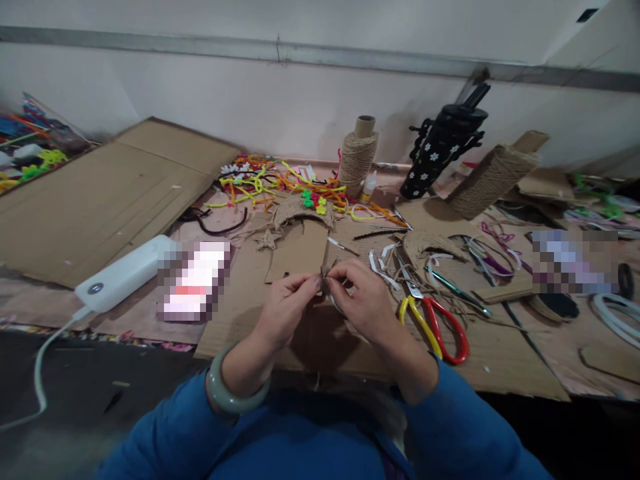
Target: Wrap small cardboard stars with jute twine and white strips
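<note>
My left hand point(284, 308) and my right hand point(364, 299) meet fingertip to fingertip above a cardboard sheet point(240, 320). Both pinch a small, dark brownish, strand-like piece point(324, 272), too small and shaded to name. Just beyond the fingers lies a cardboard strip point(300, 250), with a twine-wrapped crescent point(295, 210) bearing green, red and yellow pipe-cleaner flowers behind it. A twine star point(269, 238) hangs at its left end. Right of my right hand lie scissors point(434, 323) with one yellow and one red handle, near a second twine crescent point(425, 247).
Two twine spools point(357, 157) point(495, 177) and a black flowered holder point(440, 150) stand at the back. Pipe cleaners point(260, 183), a glue bottle point(369, 187) and a teal pen point(457, 291) lie around. At left are a phone point(195, 280), a white corded device point(125, 273) and a large cardboard sheet point(115, 193).
</note>
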### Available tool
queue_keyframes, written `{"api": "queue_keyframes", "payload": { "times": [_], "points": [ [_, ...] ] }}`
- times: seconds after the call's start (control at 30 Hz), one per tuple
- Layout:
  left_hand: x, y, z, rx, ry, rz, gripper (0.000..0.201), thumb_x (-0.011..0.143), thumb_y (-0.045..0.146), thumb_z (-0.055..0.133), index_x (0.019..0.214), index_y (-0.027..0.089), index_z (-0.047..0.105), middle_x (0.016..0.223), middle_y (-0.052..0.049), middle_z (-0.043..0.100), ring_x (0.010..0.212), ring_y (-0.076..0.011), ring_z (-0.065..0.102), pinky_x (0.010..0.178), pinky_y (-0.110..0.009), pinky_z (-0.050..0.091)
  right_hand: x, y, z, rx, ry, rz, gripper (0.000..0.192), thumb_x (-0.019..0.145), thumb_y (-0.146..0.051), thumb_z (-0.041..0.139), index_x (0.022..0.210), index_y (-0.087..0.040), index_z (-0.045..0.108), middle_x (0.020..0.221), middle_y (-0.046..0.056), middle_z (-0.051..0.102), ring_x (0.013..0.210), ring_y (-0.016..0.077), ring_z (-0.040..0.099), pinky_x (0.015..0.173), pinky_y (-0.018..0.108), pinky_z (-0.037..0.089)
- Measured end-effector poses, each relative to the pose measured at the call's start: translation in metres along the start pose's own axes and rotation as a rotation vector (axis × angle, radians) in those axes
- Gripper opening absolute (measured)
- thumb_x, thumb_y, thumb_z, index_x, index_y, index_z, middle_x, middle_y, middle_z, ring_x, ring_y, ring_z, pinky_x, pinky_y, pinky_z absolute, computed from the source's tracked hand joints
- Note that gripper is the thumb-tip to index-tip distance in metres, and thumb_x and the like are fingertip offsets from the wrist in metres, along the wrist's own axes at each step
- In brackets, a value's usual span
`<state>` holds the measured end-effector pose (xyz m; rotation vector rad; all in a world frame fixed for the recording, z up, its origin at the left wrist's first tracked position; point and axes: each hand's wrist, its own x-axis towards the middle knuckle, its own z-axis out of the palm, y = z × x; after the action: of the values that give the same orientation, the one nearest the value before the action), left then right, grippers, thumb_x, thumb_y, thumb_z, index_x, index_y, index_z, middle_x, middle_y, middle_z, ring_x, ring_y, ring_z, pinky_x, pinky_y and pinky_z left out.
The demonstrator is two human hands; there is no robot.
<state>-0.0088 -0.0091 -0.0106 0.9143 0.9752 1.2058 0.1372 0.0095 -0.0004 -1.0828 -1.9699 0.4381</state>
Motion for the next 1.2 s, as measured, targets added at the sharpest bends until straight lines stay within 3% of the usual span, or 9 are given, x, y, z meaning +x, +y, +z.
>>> {"api": "queue_keyframes", "payload": {
  "times": [0.17,0.33,0.7,0.93,1.2],
  "points": [
    [0.002,0.004,0.001,0.019,0.068,-0.043,0.015,0.065,0.028,0.074,0.072,0.015,0.072,0.066,-0.001,0.064,0.065,-0.0124,0.055,0.062,-0.024,0.042,0.0,0.0,-0.001,-0.029,-0.024,-0.006,0.009,0.085,-0.016,0.053,0.079,-0.02,0.059,0.078,0.003,0.06,0.075,0.0157,0.057,0.068,0.028,0.045],
    [0.002,0.006,0.001,0.025,0.098,-0.037,0.015,0.064,0.029,0.074,0.067,0.014,0.071,0.063,-0.001,0.064,0.061,-0.0109,0.054,0.06,-0.024,0.041,0.0,-0.002,-0.003,-0.028,-0.017,-0.048,0.01,0.086,-0.016,0.053,0.079,-0.02,0.061,0.079,0.004,0.061,0.078,0.0166,0.058,0.071,0.03,0.047],
    [0.002,0.006,0.0,0.087,0.06,-0.011,0.015,0.066,0.028,0.07,0.063,0.014,0.069,0.057,0.0,0.059,0.056,-0.0098,0.049,0.056,-0.023,0.038,0.0,-0.003,-0.002,-0.02,-0.001,-0.053,0.009,0.084,-0.014,0.056,0.079,-0.02,0.061,0.08,0.003,0.061,0.079,0.0161,0.058,0.072,0.029,0.047],
    [0.001,-0.001,-0.005,0.31,0.047,0.103,0.019,0.075,0.029,0.063,0.065,0.014,0.069,0.058,0.001,0.057,0.06,-0.011,0.049,0.058,-0.023,0.038,0.001,-0.002,-0.001,0.0,0.003,-0.003,0.011,0.082,-0.013,0.056,0.074,-0.02,0.059,0.077,0.003,0.059,0.076,0.016,0.057,0.069,0.029,0.046],
    [0.002,-0.004,-0.007,0.289,0.066,0.093,0.019,0.075,0.031,0.064,0.067,0.014,0.07,0.061,-0.001,0.06,0.061,-0.012,0.052,0.059,-0.024,0.04,0.002,-0.001,-0.001,0.02,-0.011,-0.015,0.011,0.082,-0.012,0.054,0.075,-0.02,0.058,0.077,0.003,0.059,0.077,0.0163,0.057,0.07,0.03,0.047]
  ]
}}
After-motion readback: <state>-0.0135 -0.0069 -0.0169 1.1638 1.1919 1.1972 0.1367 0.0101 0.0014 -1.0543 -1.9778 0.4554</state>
